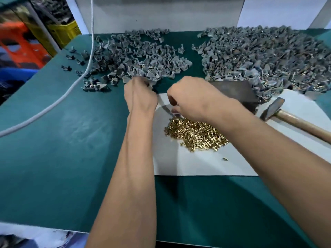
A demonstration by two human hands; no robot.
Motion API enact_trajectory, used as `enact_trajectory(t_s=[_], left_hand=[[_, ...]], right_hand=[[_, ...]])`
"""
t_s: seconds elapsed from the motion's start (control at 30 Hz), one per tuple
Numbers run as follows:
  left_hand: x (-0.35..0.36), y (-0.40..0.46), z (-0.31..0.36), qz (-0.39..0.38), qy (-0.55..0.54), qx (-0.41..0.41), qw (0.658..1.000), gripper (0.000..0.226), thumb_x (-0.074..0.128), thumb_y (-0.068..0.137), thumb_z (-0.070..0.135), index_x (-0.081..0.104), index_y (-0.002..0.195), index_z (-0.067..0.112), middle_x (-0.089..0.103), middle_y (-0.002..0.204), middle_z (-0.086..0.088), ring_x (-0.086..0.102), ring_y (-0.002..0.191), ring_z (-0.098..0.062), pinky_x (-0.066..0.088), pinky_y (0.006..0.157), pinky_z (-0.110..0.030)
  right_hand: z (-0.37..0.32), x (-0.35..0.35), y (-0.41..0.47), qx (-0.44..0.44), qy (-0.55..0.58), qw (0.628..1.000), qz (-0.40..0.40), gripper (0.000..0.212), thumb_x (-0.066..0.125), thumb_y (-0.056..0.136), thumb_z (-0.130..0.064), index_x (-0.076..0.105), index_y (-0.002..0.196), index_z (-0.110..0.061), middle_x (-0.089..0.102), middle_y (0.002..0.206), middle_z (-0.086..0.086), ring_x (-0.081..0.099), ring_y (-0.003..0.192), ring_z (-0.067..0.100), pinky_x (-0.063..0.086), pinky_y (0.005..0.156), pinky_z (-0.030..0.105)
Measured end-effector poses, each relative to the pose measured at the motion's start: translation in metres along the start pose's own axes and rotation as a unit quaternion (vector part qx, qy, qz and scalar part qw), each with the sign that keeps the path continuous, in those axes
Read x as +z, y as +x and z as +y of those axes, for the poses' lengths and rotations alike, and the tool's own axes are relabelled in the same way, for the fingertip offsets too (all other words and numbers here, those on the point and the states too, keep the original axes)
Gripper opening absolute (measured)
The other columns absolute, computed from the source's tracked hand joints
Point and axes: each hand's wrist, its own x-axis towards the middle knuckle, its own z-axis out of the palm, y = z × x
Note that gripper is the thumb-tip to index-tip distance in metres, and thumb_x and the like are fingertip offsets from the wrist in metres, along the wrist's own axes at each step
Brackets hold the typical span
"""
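The green bench [53, 140] is covered at 11 o'clock by the left heap [143, 56] of gray parts and at 1 o'clock by the larger right heap [259, 56]. A white sheet [197, 165] is laid at centre, with brass rivets [195, 135] piled on it and a hammer [279, 111] at 3 o'clock. The left hand [140, 93] is curled round parts at the left heap's near edge, and the right hand [189, 99] is clenched on a thin metal tool [165, 108] at 12 o'clock of the rivets.

The flat worktop [53, 140] is deep teal with pale scuff streaks. The heaped small moulded plastic parts [143, 56] are matte grey. The little metal rivets [195, 135] shine brass-gold on a plain white paper sheet [197, 163]. The wooden-handled hammer [272, 110] is dark grey and tan; the slim hand tool [168, 109] is dark brown and silver.
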Motion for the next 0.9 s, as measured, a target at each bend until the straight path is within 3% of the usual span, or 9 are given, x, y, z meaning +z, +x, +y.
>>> enact_trajectory(t_s=[0.1, 0.23, 0.37, 0.43, 0.57, 0.7, 0.83, 0.9], left_hand=[[0.002, 0.003, -0.002, 0.019, -0.03, 0.007, 0.999, 0.055, 0.045, 0.074, -0.012, 0.08, 0.106, 0.015, 0.074, 0.113, -0.011, 0.06, 0.118, -0.029, 0.042, 0.083, -0.021], [0.007, 0.005, 0.0, 0.012, -0.064, 0.006, 0.998, 0.027, 0.076, 0.078, -0.001, 0.081, 0.097, 0.017, 0.077, 0.1, -0.004, 0.068, 0.101, -0.022, 0.053, 0.085, -0.026], [0.008, 0.005, 0.001, 0.006, -0.09, 0.013, 0.996, 0.018, 0.083, 0.076, 0.005, 0.08, 0.081, 0.022, 0.072, 0.08, 0.006, 0.068, 0.084, -0.013, 0.051, 0.073, -0.019], [0.009, 0.005, 0.002, 0.005, -0.093, 0.014, 0.996, 0.019, 0.083, 0.075, 0.006, 0.08, 0.079, 0.024, 0.073, 0.08, 0.006, 0.069, 0.083, -0.012, 0.05, 0.068, -0.015], [0.01, 0.004, 0.002, -0.003, -0.099, 0.02, 0.995, 0.025, 0.083, 0.072, 0.004, 0.077, 0.074, 0.028, 0.074, 0.079, 0.006, 0.072, 0.082, -0.014, 0.058, 0.076, -0.022], [0.01, 0.002, 0.007, -0.025, -0.129, 0.055, 0.99, 0.017, 0.09, 0.071, 0.008, 0.08, 0.083, 0.015, 0.074, 0.076, 0.004, 0.072, 0.071, -0.008, 0.061, 0.072, -0.024], [0.013, -0.002, 0.013, -0.059, -0.133, 0.105, 0.984, 0.013, 0.084, 0.074, 0.001, 0.078, 0.086, 0.005, 0.074, 0.078, -0.003, 0.069, 0.068, -0.009, 0.059, 0.068, -0.02], [0.013, -0.003, 0.013, -0.075, -0.125, 0.128, 0.981, 0.015, 0.083, 0.075, 0.0, 0.078, 0.089, 0.003, 0.075, 0.085, -0.007, 0.07, 0.076, -0.013, 0.058, 0.071, -0.021]], right_hand=[[-0.005, 0.005, 0.003, 0.018, 0.015, 0.999, -0.026, 0.012, 0.068, 0.092, -0.015, 0.069, 0.104, -0.012, 0.041, 0.071, 0.004, 0.05, 0.073, 0.033, 0.044, 0.066, 0.036], [-0.004, 0.004, -0.001, 0.017, 0.007, 0.999, -0.041, 0.013, 0.065, 0.091, -0.007, 0.069, 0.103, -0.013, 0.043, 0.076, 0.006, 0.055, 0.077, 0.035, 0.043, 0.066, 0.034], [-0.006, 0.002, -0.004, 0.005, -0.001, 0.998, -0.06, 0.004, 0.061, 0.095, -0.011, 0.061, 0.093, -0.014, 0.042, 0.077, 0.005, 0.064, 0.09, 0.036, 0.042, 0.067, 0.035], [-0.008, 0.002, -0.007, 0.001, 0.01, 0.998, -0.065, 0.021, 0.06, 0.097, -0.017, 0.047, 0.081, -0.017, 0.039, 0.075, 0.004, 0.058, 0.084, 0.035, 0.041, 0.067, 0.035], [-0.011, -0.001, -0.013, -0.017, 0.063, 0.995, -0.076, 0.011, 0.06, 0.097, -0.022, 0.054, 0.094, -0.013, 0.046, 0.082, 0.006, 0.047, 0.077, 0.029, 0.039, 0.064, 0.031], [-0.013, -0.003, -0.017, -0.037, 0.066, 0.993, -0.092, 0.032, 0.058, 0.1, -0.022, 0.041, 0.073, -0.018, 0.044, 0.071, 0.002, 0.04, 0.063, 0.021, 0.028, 0.05, 0.03], [-0.009, -0.001, -0.023, -0.053, 0.064, 0.994, -0.071, 0.035, 0.057, 0.098, -0.019, 0.04, 0.068, -0.02, 0.056, 0.09, 0.01, 0.048, 0.072, 0.026, 0.035, 0.063, 0.031], [-0.007, 0.0, -0.027, -0.058, 0.066, 0.995, -0.048, 0.024, 0.059, 0.096, -0.015, 0.05, 0.074, -0.017, 0.061, 0.094, 0.011, 0.056, 0.078, 0.03, 0.041, 0.065, 0.035]])
